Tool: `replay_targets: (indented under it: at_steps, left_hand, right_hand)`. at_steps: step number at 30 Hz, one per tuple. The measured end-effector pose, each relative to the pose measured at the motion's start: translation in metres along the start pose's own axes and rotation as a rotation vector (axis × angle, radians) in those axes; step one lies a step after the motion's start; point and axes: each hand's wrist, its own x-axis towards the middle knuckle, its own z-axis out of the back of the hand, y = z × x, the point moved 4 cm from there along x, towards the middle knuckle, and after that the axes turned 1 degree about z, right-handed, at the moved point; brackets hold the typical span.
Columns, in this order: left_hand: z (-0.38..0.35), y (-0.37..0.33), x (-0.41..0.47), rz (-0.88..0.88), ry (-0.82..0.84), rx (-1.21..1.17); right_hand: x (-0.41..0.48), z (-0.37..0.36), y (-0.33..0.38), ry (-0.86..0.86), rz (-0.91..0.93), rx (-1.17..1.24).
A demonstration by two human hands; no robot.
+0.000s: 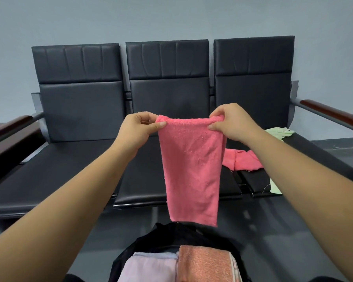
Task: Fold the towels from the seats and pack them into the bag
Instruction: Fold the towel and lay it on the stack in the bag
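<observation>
A pink towel [192, 167] hangs folded lengthwise in front of the middle seat. My left hand [139, 129] pinches its top left corner and my right hand [230, 123] pinches its top right corner. Its lower edge dangles just above an open black bag [167, 237] on the floor. Inside the bag lie a folded lilac towel [149, 269] and a folded orange towel [204, 263]. On the right seat lie another pink towel [240, 159], a black towel [257, 180] and a pale green towel [279, 132], all partly hidden by my right arm.
A row of three black padded seats [69, 159] stands against a grey wall. Dark wooden armrests [334, 115] close both ends. A dark grey floor stretches under the bench around the bag.
</observation>
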Motion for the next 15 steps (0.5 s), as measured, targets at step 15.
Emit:
replay_targets:
  at_steps: [15]
  left_hand:
    - [0.001, 0.015, -0.013, -0.007, 0.013, -0.193]
  right_hand:
    - [-0.014, -0.043, -0.001, 0.046, -0.156, 1.079]
